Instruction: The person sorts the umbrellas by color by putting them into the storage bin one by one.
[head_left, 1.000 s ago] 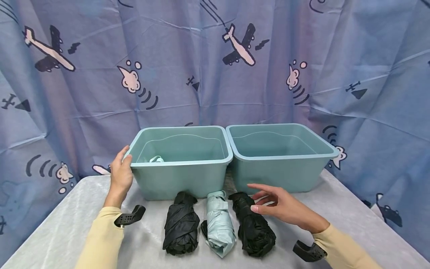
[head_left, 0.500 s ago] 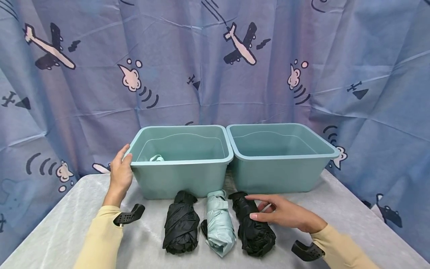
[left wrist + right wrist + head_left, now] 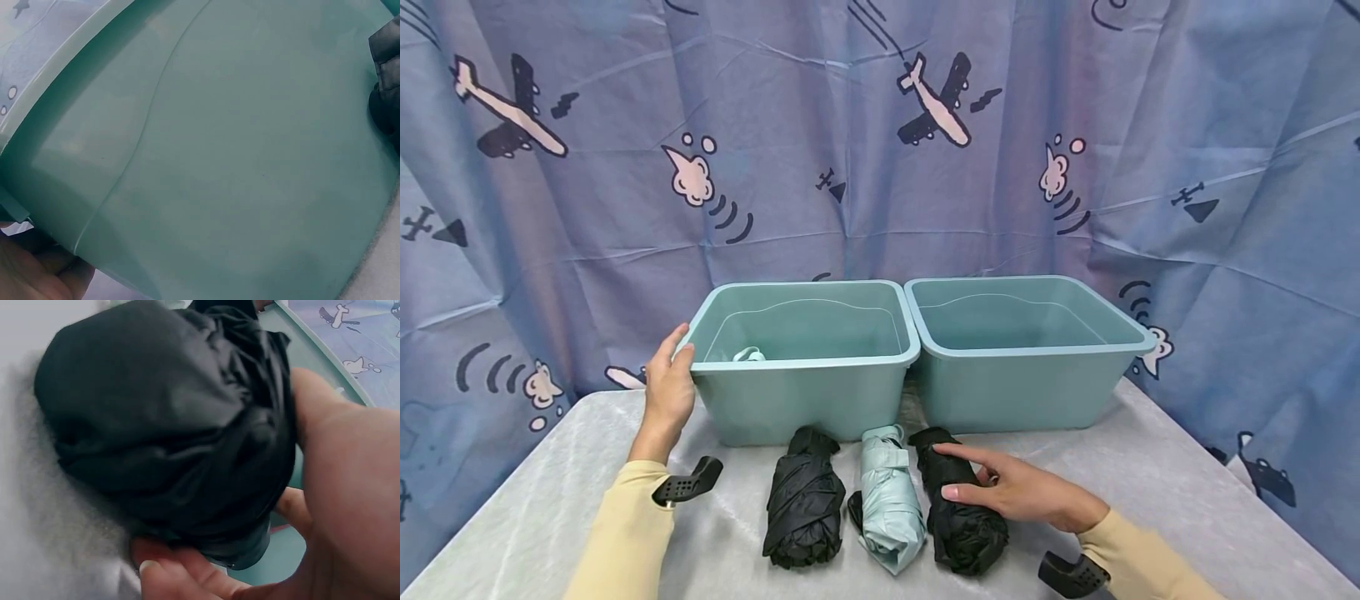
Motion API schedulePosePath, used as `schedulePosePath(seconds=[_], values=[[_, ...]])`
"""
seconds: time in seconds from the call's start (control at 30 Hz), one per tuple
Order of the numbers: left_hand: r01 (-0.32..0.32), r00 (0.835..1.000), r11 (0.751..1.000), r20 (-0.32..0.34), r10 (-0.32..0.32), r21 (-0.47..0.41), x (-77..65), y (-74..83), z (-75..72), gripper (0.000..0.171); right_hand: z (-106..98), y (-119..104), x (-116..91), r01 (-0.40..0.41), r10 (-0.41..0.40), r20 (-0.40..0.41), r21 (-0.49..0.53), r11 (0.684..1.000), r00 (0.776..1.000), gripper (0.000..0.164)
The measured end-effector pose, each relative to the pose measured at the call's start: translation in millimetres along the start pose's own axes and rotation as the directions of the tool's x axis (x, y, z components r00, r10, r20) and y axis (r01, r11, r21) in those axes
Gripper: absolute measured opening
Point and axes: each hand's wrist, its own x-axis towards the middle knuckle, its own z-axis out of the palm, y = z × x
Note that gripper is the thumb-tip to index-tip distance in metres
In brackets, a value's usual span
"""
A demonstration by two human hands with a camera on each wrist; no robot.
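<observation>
In the head view my right hand [image 3: 1018, 487] grips a black folded umbrella [image 3: 964, 533] on the table, right of two others. Thumb and fingers go round the umbrella [image 3: 169, 412] in the right wrist view, on opposite sides of it. My left hand [image 3: 668, 396] holds the left end of the left teal plastic bin [image 3: 805, 400] by its front corner. The left wrist view is mostly filled by that bin's wall [image 3: 237, 144], with fingertips [image 3: 75, 278] at its edge. A light blue folded umbrella [image 3: 891, 500] and another black folded umbrella [image 3: 805, 508] lie to the left.
A second teal bin [image 3: 1015, 392] stands against the right side of the first. Inside the left bin a small pale item [image 3: 749, 354] shows, mostly hidden by the front wall. A patterned curtain [image 3: 880, 167] hangs behind the white-covered table [image 3: 715, 550].
My right hand has come down and to the left onto the right black umbrella and closed round it. That umbrella has shifted slightly left. The left hand stays on the bin.
</observation>
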Motion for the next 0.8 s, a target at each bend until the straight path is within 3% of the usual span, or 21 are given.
schedulePosePath(seconds=[0.23, 0.57, 0.8], values=[[0.002, 1.000, 1.000, 0.004, -0.002, 0.002, -0.2, 0.0, 0.1, 0.052, 4.3, 0.7, -0.2, 0.067, -0.067, 0.011, 0.005, 0.998, 0.998, 0.067], [-0.006, 1.000, 1.000, 0.005, 0.006, 0.004, 0.7, 0.0, -0.6, 0.052, 10.3, -2.1, -0.4, 0.061, -0.058, -0.022, 0.149, 0.987, 0.998, 0.069], [0.002, 1.000, 1.000, 0.010, -0.002, 0.003, -0.7, -0.6, -0.4, 0.052, 10.1, -2.9, -0.9, 0.018, -0.012, -0.049, 0.123, 0.992, 0.999, 0.068]])
